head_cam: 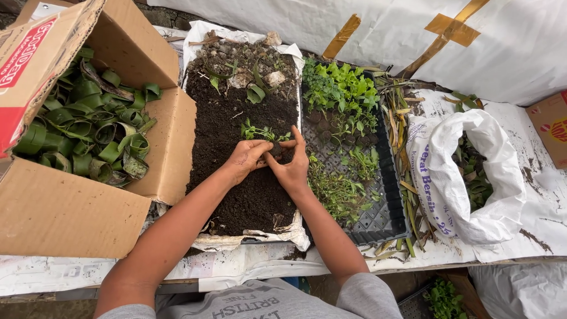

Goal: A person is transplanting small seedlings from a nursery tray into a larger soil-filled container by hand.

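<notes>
My left hand (243, 159) and my right hand (290, 165) meet over a heap of dark soil (236, 118) lying on a white plastic sheet (204, 32). Both hands close together around a small dark pot or lump of soil (275, 150) held between the fingers; what it is exactly I cannot tell. A few small green seedlings (260, 133) stand in the soil just beyond my fingertips. To the right sits a black seedling tray (387, 207) with green seedlings (339, 88) at its far end.
An open cardboard box (71, 207) at left holds several rolled green leaf strips (88, 130). A white sack (449, 177) with leaf pieces lies at right. Dry leaf blades (401, 136) lie between tray and sack. A white tarp (384, 29) with tape hangs behind.
</notes>
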